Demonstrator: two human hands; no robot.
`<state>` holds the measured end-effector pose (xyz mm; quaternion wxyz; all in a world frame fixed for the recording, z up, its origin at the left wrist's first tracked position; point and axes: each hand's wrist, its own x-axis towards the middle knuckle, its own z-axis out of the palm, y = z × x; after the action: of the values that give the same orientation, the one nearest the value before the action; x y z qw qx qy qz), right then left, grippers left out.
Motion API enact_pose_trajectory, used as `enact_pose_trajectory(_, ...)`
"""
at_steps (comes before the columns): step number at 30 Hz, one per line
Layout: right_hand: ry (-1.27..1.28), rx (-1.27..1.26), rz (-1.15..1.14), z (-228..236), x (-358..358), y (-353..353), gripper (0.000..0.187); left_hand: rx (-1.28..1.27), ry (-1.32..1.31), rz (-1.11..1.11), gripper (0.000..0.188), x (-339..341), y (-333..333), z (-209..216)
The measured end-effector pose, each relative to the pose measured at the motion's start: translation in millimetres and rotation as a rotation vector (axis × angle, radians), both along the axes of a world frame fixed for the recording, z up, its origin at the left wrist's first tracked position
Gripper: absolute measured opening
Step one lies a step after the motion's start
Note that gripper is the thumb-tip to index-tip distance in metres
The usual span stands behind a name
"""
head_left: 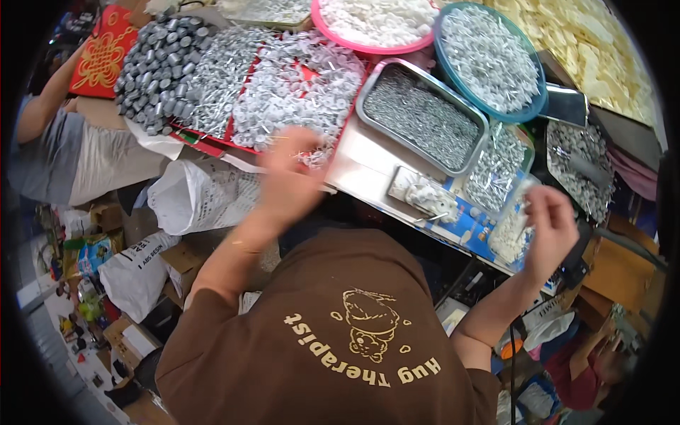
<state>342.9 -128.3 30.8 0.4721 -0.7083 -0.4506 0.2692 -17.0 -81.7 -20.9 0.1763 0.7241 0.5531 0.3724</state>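
Observation:
My left hand (292,170) is over the front edge of a red tray (244,95) heaped with white plastic pieces (301,81). Motion smears its fingers, so their grip cannot be read. On the right, my right hand (554,225) is closed, fingertips bent together beside a clear box of small white parts (508,237). Anything between those fingertips is hidden. Between my hands, a small white block-like fixture (425,193) with a metal pin lies at the table's front edge. Behind it stands a metal tray (363,106) full of small metal pins.
Shiny metal pieces (496,166) lie left of the clear box. Farther back are a teal basin (544,92), a pink basin (319,21) and cream-coloured parts (588,42). Grey cylinders (159,74) are piled at left. White sacks (188,195) stand below. Other people sit at both sides.

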Motion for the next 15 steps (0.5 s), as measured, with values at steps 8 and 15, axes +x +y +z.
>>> enact_pose_trajectory(8, -0.299, -0.007, 0.427, -36.3, -77.5, -25.7, 0.006, -1.117, 1.191, 0.395, 0.069, -376.3, -67.9, -60.2)
enact_pose_trajectory(15, -0.475, 0.02, 0.489, -47.3, -80.2, -10.3, 0.017, -0.843, 0.471, 0.153, 0.035, -291.4, -74.8, -158.6)
